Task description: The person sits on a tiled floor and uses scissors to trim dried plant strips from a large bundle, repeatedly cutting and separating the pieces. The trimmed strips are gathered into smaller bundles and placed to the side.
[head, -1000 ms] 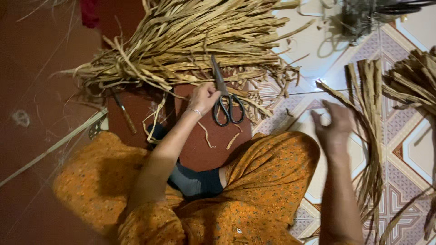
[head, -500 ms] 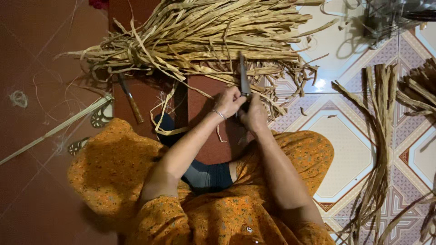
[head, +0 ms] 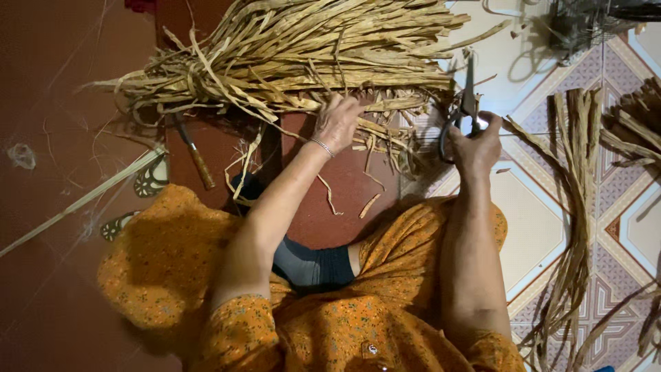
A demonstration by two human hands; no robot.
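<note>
A big bundle of dried tan leaf strips (head: 303, 55) lies across the floor in front of me. My left hand (head: 337, 120) rests on the near edge of the bundle, fingers spread over the strips, a thin bracelet on the wrist. My right hand (head: 475, 145) is off to the right and grips black-handled scissors (head: 465, 110), blades pointing away from me. My lap in orange patterned cloth fills the bottom of the view.
A knife with a wooden handle (head: 196, 158) lies by the bundle at left. A thinner sheaf of strips (head: 578, 207) runs down the tiled floor at right, with more strips (head: 633, 127) at the far right edge. A long pale stick (head: 82, 200) slants at left.
My right hand has carried the scissors away from the middle to the right. My left hand has let them go and moved onto the bundle's edge.
</note>
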